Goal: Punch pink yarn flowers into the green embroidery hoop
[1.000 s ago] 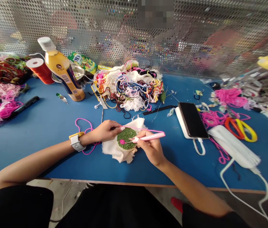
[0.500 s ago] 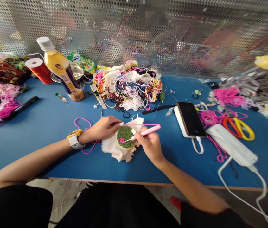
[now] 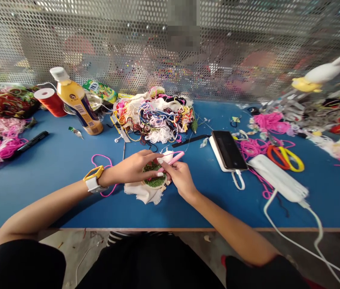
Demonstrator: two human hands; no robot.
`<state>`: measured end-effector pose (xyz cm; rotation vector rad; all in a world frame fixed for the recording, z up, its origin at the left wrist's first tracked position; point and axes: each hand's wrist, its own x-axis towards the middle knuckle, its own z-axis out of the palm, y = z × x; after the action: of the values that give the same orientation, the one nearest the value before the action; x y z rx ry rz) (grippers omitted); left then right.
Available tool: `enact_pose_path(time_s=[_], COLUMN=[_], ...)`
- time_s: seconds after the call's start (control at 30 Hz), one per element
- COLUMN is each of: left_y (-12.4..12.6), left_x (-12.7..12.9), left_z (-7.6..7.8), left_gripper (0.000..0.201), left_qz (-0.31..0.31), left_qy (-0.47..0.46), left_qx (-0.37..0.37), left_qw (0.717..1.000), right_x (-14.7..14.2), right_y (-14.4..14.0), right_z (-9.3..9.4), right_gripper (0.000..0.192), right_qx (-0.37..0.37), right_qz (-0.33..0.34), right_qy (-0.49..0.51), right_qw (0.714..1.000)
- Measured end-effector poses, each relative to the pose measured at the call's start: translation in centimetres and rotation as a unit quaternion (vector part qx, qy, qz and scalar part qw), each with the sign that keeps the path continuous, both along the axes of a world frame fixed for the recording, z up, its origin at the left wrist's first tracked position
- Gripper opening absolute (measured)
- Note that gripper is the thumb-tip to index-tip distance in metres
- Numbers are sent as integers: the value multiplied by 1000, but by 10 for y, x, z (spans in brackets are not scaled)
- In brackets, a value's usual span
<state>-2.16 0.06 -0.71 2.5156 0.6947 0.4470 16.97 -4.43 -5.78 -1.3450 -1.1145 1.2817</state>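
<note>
**2 hands meet over a small embroidery hoop on a crowded blue tabletop**

A person seated at a blue tabletop [image 3: 52,160] works with both hands over a small round hoop [image 3: 154,181] filled with green stitching. The hoop lies near the front edge, on a scrap of white cloth [image 3: 142,192] with frayed ends. The left hand [image 3: 136,168], a yellow-strapped watch [image 3: 93,179] on its wrist, reaches across the hoop from the left, its fingers curled over the upper rim and touching it. The right hand [image 3: 179,178] is closed around a pink needle pen [image 3: 173,159], which slants up and to the right from the hoop; its tip is hidden by the fingers. A strand of pink yarn [image 3: 100,162] loops on the tabletop just behind the left wrist.

Behind the hoop sits a tangled heap of mixed yarn [image 3: 154,114]. To the left stand a yellow drink bottle [image 3: 76,102] and a spool of red thread [image 3: 49,101], with a black marker [image 3: 29,141] lying nearer the edge. To the right, a dark phone [image 3: 228,149] rests on a white power bank, beside a white case [image 3: 278,182] and orange and yellow scissors [image 3: 284,157]. A perforated metal screen [image 3: 128,40] closes off the back of the tabletop.
</note>
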Motion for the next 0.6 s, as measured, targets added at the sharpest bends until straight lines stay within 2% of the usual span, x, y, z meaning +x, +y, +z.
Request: enact_pose_path(time_s=[0.1, 0.17, 0.23, 0.33, 0.43, 0.5, 0.6], left_y=[-3, -3, -5, -13, -21, -23, -19], left_x=[11, 14, 14, 11, 4, 1, 1], left_z=[-2, -6, -10, -11, -11, -13, -15], left_gripper=[65, 73, 71, 56, 48, 47, 60], left_qz=[-17, -5, 14, 48, 68, 54, 22], left_qy=[17, 21, 17, 5, 2, 19, 66], left_qx=[0, 20, 44, 92, 123, 134, 170], left_qw=[1000, 1000, 999, 995, 990, 989, 983], right_x=[2, 5, 8, 17, 27, 30, 31], right_y=[4, 6, 6, 5, 5, 5, 5], right_z=[2, 6, 11, 18, 21, 21, 20], right_gripper=[50, 51, 47, 36, 30, 29, 27], right_qx=[-23, -45, -49, -10, 16, 25, 44], right_qz=[22, 42, 51, 47, 61, 65, 69], right_qy=[26, 38, 34, 1, -36, -59, -92], right_qw=[999, 997, 997, 999, 997, 996, 992])
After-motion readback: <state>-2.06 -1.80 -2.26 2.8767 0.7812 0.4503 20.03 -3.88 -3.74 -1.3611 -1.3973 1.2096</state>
